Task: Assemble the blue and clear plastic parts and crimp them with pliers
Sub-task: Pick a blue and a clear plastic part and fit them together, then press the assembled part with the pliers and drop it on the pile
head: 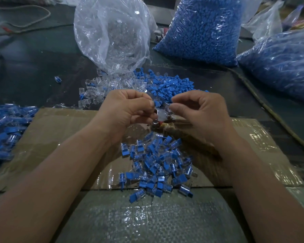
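Note:
My left hand [128,107] pinches a small blue part [158,103] between thumb and fingers. A clear plastic part [167,106] is pinched by my right hand [198,113], close beside the blue one. The two hands nearly meet over the pliers [161,120], whose metal head and red-tipped handles show under the fingers; the rest is hidden by my right palm. Loose blue parts [170,84] and clear parts [95,92] lie in heaps just beyond my hands. A heap of joined blue-and-clear pieces [158,165] sits on the cardboard [60,130] below my hands.
A clear bag [112,32] of clear parts stands at the back. Two bags of blue parts [200,30] [279,62] fill the back right. More joined pieces [5,127] are heaped at the left edge. A woven plastic sack [147,220] covers the near surface.

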Motion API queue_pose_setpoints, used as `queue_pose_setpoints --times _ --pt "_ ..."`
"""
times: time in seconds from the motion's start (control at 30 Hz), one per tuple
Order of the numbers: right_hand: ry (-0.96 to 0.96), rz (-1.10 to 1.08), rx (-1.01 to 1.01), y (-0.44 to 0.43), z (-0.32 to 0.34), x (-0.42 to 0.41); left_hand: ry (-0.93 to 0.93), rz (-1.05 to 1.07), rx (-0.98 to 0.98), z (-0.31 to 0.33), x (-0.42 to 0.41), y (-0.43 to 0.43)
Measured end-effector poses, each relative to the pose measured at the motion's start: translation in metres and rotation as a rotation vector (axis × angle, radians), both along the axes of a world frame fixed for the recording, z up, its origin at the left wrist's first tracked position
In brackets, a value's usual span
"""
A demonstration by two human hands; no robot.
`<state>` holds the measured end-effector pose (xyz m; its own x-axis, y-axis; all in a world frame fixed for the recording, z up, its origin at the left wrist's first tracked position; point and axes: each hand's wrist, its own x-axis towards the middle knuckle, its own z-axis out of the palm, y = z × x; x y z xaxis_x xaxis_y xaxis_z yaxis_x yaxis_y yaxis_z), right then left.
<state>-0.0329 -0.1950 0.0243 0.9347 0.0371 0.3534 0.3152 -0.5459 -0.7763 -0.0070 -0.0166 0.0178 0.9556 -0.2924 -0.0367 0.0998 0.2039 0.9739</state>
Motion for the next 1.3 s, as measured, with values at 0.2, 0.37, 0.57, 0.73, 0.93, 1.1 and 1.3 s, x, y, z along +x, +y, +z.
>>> queue_pose_setpoints --times 0.2,0.37,0.57,0.73,0.93,1.1,1.3 --pt "0.363 -0.009 -0.245 -0.036 0.008 0.004 0.003 0.034 -0.026 0.0 0.002 0.003" --pt "0.606 0.12 -0.461 -0.039 0.013 0.002 0.0 0.033 -0.035 0.0 0.003 0.003" --pt "0.598 0.118 -0.562 -0.034 0.013 0.0 -0.003 0.022 -0.032 -0.001 0.003 0.003" --pt "0.533 0.034 -0.638 -0.025 0.013 0.001 0.005 0.02 -0.04 -0.001 0.003 0.003" --pt "0.391 -0.074 -0.803 -0.011 0.01 0.002 0.008 0.027 -0.04 -0.002 0.005 0.003" --pt "0.35 -0.151 -0.873 -0.007 0.001 0.006 0.007 0.024 -0.048 -0.002 0.005 0.004" --pt "0.348 -0.189 -0.79 -0.014 0.0 0.005 0.001 0.039 -0.069 -0.002 0.004 0.004"
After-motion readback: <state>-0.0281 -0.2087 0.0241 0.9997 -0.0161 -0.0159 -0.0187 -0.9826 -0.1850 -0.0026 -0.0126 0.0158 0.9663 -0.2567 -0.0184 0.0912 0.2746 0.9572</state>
